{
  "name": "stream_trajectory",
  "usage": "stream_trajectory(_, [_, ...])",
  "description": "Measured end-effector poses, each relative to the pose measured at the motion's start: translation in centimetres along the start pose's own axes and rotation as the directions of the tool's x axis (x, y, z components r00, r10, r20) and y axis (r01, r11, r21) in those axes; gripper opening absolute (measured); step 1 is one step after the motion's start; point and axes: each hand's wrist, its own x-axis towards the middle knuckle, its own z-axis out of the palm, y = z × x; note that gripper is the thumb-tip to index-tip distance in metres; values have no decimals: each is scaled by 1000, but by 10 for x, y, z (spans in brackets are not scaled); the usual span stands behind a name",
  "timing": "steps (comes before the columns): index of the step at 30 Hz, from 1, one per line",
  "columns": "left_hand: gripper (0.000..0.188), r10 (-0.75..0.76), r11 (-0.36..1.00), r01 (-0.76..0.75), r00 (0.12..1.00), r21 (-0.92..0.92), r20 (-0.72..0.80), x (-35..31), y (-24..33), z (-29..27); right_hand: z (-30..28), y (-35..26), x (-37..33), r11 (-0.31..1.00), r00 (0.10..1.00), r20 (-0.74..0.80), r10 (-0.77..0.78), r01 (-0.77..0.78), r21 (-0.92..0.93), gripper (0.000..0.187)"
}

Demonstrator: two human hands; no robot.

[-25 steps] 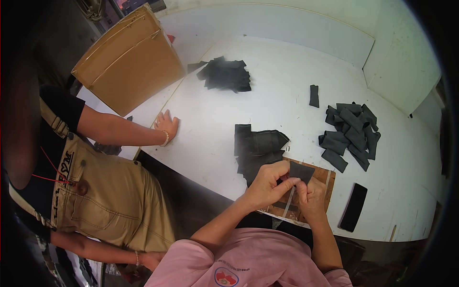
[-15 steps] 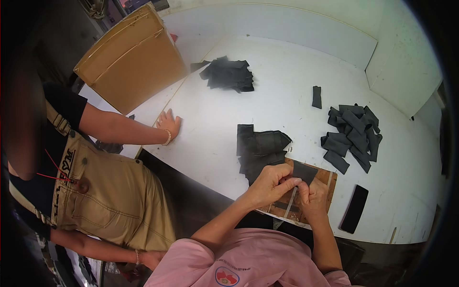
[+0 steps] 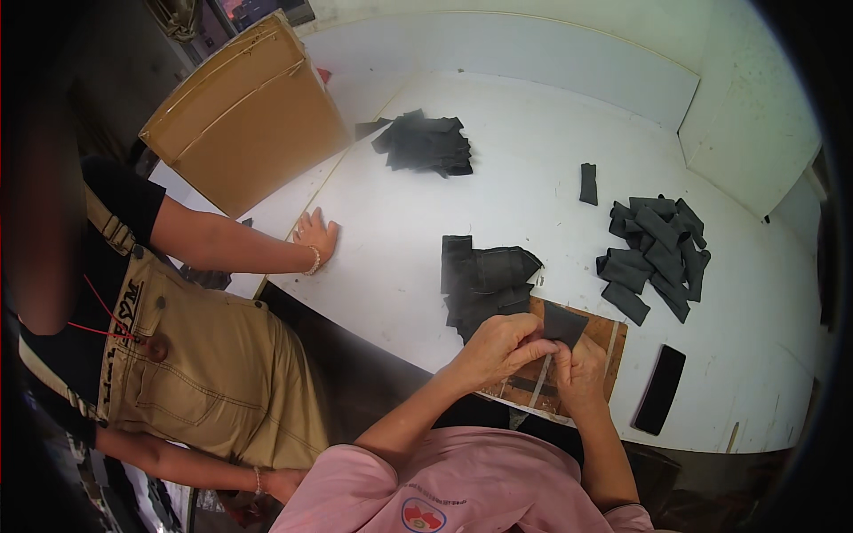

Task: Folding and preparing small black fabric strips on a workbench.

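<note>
A small dark grey fabric piece [image 3: 565, 324] is pinched between my two hands over a brown wooden board [image 3: 606, 336] at the table's front edge. My left hand [image 3: 499, 349] grips its left side, the thumb reaching toward the other hand. My right hand [image 3: 580, 371] holds the lower right side, fingers curled. The fingertips meet at the piece's lower edge and partly hide it. Just beyond my left hand lies a stack of dark grey fabric pieces [image 3: 484, 271] with light stitch lines. Another dark strip rests on the board below my hands.
To the right are a heap of folded dark fabric strips [image 3: 662, 244], a single strip [image 3: 588, 184] and a black phone [image 3: 658, 389]. Farther back lie a dark fabric pile [image 3: 426, 144] and a large cardboard box [image 3: 253, 115]. At left stands another person, one hand [image 3: 315, 238] flat on the white table [image 3: 524, 133].
Both hands stay over the board, still on the fabric piece, with only a slight shift of the fingers and the piece. The other person's hand remains on the table.
</note>
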Motion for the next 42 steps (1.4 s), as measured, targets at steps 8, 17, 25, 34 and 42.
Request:
stream_trajectory(8, [18,-113,993,111,992,37,57,0,0,4,1,-6,-4,996,997,-20,76,-75,41,17])
stream_trajectory(17, [18,-92,994,94,995,63,-33,-1,5,12,-9,-7,-8,993,993,70,100,-96,-63,20])
stream_trajectory(25, [13,-38,991,43,998,124,-41,-3,-3,16,-24,-24,-3,955,959,34,280,-282,96,26])
stream_trajectory(34, [18,-56,993,58,998,101,-22,-4,-7,17,-16,-15,7,991,1000,11,10,-8,-136,16])
stream_trajectory(42, [24,-34,999,36,998,31,-54,-3,-12,22,-11,-12,5,991,998,-45,-41,35,-128,19])
